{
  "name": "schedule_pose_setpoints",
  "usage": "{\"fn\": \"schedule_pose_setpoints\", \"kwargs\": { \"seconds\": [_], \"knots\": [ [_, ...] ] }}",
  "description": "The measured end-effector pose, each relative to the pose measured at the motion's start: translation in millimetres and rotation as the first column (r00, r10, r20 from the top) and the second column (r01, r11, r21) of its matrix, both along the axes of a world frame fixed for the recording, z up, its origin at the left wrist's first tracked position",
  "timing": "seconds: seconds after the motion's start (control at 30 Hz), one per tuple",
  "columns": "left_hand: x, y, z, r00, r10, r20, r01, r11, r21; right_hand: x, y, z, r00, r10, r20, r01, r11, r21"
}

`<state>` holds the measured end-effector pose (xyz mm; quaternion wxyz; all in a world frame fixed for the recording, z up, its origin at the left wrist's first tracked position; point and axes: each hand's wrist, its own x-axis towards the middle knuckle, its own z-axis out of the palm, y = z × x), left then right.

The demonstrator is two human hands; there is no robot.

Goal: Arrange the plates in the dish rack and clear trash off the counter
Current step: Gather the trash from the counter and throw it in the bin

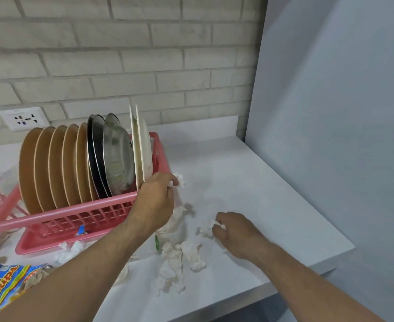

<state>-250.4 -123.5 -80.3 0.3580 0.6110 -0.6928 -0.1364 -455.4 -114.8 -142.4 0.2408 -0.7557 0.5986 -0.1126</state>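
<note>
Plates [75, 163] all sit upright in the pink dish rack [63, 219], centre left. Left hand [155, 201] pinches a tissue scrap [177, 180] by the rack's corner, right hand [233, 231] grips another wad [206, 230] on the worktop [261, 182], lower centre.

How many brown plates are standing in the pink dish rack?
5. The brown plates stand on edge in one row in the left part of the pink dish rack, left of the steel plates. A sixth could hide between them.
</note>
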Motion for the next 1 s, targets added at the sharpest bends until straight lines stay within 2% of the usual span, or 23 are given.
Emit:
{"fn": "schedule_pose_setpoints", "kwargs": {
  "seconds": [0.1, 0.2, 0.3, 0.4, 0.47, 0.6, 0.67, 0.77, 0.83, 1.0],
  "knots": [
    [-4, -2, -2, 0.999, 0.001, -0.037, 0.001, 0.998, 0.058, -7, -3, 8, 0.994, -0.082, 0.079, 0.085, 0.995, -0.043],
    [-12, 1, -5, 1.0, 0.013, -0.017, -0.012, 0.995, 0.094, -12, -3, 16, 0.932, -0.225, 0.284, 0.239, 0.971, -0.014],
    [-19, -2, -16, 0.992, 0.039, 0.124, -0.051, 0.994, 0.095, -16, -1, 21, 0.883, -0.305, 0.356, 0.332, 0.943, -0.017],
    [-23, -11, -31, 0.95, -0.004, 0.314, -0.069, 0.973, 0.222, -19, 2, 24, 0.867, -0.336, 0.369, 0.367, 0.93, -0.016],
    [-24, -18, -41, 0.878, -0.056, 0.475, -0.085, 0.959, 0.269, -21, 6, 28, 0.863, -0.308, 0.401, 0.336, 0.942, 0.003],
    [-27, -26, -47, 0.645, -0.065, 0.761, -0.169, 0.96, 0.225, -25, 15, 37, 0.807, -0.328, 0.49, 0.327, 0.941, 0.092],
    [-29, -28, -47, 0.556, -0.07, 0.828, -0.229, 0.945, 0.234, -27, 19, 40, 0.781, -0.37, 0.503, 0.363, 0.925, 0.116],
    [-36, -28, -45, 0.503, -0.072, 0.861, -0.226, 0.951, 0.211, -31, 23, 40, 0.74, -0.392, 0.546, 0.387, 0.913, 0.132],
    [-36, -28, -44, 0.523, -0.056, 0.85, -0.189, 0.965, 0.18, -32, 23, 39, 0.749, -0.386, 0.538, 0.391, 0.914, 0.111],
    [-31, -24, -38, 0.763, -0.052, 0.644, -0.029, 0.993, 0.115, -28, 22, 41, 0.763, -0.407, 0.502, 0.428, 0.9, 0.08]
  ]
}}
